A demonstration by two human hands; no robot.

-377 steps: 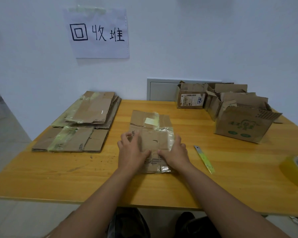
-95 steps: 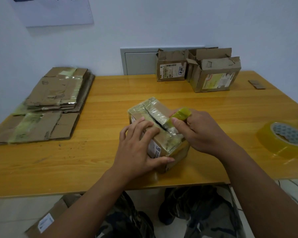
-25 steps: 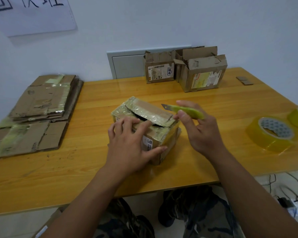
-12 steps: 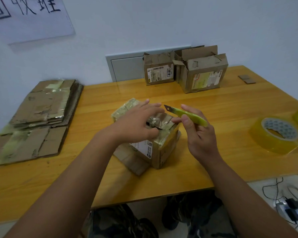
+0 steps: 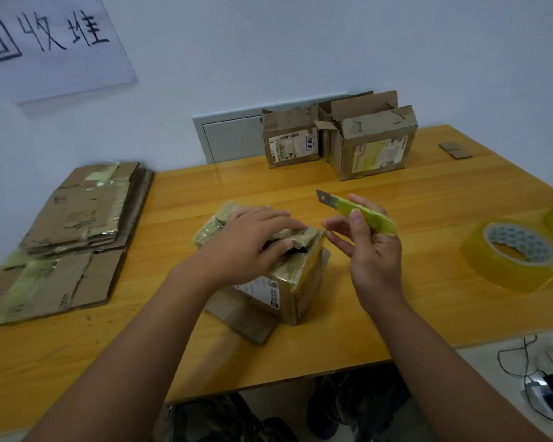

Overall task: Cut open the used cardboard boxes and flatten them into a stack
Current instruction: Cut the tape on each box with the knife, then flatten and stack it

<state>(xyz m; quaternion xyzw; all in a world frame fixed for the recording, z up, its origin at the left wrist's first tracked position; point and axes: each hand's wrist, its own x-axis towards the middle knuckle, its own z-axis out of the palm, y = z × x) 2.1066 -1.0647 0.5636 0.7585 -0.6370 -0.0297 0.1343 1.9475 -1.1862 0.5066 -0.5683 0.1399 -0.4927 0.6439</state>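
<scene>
A small taped cardboard box (image 5: 288, 291) stands on the wooden table (image 5: 396, 193) in front of me, its top seam slit open. My left hand (image 5: 246, 244) lies over the box top, fingers reaching across the flaps and thumb tucked at the dark gap. To the right of the box, my right hand (image 5: 371, 253) holds a yellow-green utility knife (image 5: 358, 213) raised above the table, blade out and pointing up-left. A stack of flattened cardboard (image 5: 74, 224) lies at the table's left side.
Two opened boxes (image 5: 342, 145) stand at the back by the wall. Rolls of clear tape (image 5: 511, 253) sit at the right edge, a cardboard scrap (image 5: 454, 150) at the far right corner. Cables and a charger (image 5: 546, 387) lie on the floor to the right.
My left hand moved from gripping the box's near side to lying across its top flaps. The knife lifted away from the seam and now hovers to the right.
</scene>
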